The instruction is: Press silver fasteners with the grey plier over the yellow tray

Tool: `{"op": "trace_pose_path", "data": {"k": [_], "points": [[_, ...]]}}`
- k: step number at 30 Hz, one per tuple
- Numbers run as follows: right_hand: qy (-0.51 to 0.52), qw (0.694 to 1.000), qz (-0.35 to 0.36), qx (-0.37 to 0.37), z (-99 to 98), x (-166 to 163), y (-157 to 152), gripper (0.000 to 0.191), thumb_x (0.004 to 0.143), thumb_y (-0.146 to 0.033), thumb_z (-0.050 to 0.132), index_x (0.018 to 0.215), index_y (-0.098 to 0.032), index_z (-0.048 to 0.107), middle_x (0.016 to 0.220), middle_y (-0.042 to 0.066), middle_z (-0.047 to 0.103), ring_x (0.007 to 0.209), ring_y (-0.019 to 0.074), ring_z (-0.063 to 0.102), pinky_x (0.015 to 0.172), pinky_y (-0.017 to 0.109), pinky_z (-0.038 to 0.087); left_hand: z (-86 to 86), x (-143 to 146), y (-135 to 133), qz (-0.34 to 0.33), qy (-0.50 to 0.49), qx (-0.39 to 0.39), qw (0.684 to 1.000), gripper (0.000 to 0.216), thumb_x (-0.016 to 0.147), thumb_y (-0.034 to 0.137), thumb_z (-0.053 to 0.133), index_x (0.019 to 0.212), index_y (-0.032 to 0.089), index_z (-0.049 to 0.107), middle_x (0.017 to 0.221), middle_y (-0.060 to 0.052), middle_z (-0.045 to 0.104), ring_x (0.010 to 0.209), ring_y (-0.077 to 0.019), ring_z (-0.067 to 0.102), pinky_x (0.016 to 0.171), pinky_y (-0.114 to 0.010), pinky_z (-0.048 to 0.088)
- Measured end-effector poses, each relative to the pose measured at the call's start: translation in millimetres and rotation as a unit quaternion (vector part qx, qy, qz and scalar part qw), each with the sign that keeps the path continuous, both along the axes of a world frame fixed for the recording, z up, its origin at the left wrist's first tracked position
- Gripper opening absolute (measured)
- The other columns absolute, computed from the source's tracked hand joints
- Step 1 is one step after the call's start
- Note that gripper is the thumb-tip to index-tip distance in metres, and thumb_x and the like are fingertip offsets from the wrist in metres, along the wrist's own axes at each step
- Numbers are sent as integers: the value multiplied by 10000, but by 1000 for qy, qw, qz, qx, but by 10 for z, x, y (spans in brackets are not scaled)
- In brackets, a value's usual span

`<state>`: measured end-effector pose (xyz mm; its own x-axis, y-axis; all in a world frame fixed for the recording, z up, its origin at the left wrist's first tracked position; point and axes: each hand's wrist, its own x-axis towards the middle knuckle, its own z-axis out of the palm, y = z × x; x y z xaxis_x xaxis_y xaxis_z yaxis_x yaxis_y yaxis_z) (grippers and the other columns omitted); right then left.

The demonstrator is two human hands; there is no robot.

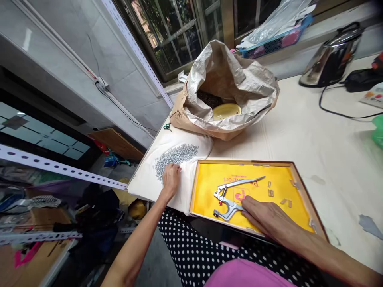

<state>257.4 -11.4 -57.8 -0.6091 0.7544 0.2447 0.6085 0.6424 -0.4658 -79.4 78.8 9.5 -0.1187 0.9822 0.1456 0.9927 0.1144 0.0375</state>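
The cream-covered surface [296,139] is bordered beyond its far edge by a barred window [179,40], through which greenery is seen. Past its left edge, a pale tiled wall [125,63], a white perforated rail [60,169] and grey floor [152,251] are shown.

A small workshop, perhaps in a home: hand pliers [239,183] are over a yellow-lined tray [206,195] at the near edge of the tabletop [329,159], small metal pieces [179,154] are heaped toward its left edge, perforated shelf posts [62,168] show beyond, and a kettle [332,57] stands toward the far right corner.
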Motion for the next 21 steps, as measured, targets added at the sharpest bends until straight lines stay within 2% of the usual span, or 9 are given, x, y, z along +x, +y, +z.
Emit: {"op": "trace_pose_path", "data": {"k": [3,7,11,15,17,19,21], "points": [[-2,1000,-4,20,-21,-6,6,127,1010,-264,403,887,-258,433,749,-25,607,563,143,606,501,271,319,-122,-252,64,-27,51,-38,998,263,987,210,446,1055,166,695,1054,-107,625,1062,-259,541,833,-338,427],[-14,999,-7,33,-31,-7,5,111,1012,-263,413,903,-255,435,776,-18,621,591,148,622,506,270,325,-183,-254,112,-62,81,-88,991,302,995,182,371,1049,167,668,1064,-105,594,1054,-248,514,811,-333,412],[-22,999,2,25,-27,0,11,99,1011,-243,401,927,-246,453,828,1,637,632,153,635,525,274,343,-120,-254,189,-110,99,-106,983,280,970,135,383,968,166,661,1088,-118,592,1081,-261,496,793,-335,429],[-41,999,13,-14,9,-6,16,132,1021,-247,380,928,-228,473,887,28,648,690,157,640,548,284,335,11,-254,250,-152,81,-118,978,248,924,98,432,849,170,656,1046,-136,625,1060,-263,526,807,-342,454],[-54,998,22,-37,50,-5,23,144,1018,-236,371,936,-221,489,918,39,652,715,158,630,554,289,316,84,-160,199,-150,27,-77,985,215,922,143,467,872,171,674,1015,-130,657,1039,-260,558,847,-354,464],[-64,996,36,-56,100,7,41,150,999,-196,366,947,-217,505,913,39,650,705,154,600,552,295,285,151,28,52,-124,-90,-31,988,186,913,231,523,899,172,699,959,-104,700,961,-242,607,863,-353,478],[-73,994,52,-66,149,30,74,167,982,-152,362,959,-212,517,900,37,645,693,150,568,555,301,256,198,285,-183,-86,-244,-50,965,201,877,327,593,892,177,726,914,-72,740,854,-211,649,817,-326,502]]}}
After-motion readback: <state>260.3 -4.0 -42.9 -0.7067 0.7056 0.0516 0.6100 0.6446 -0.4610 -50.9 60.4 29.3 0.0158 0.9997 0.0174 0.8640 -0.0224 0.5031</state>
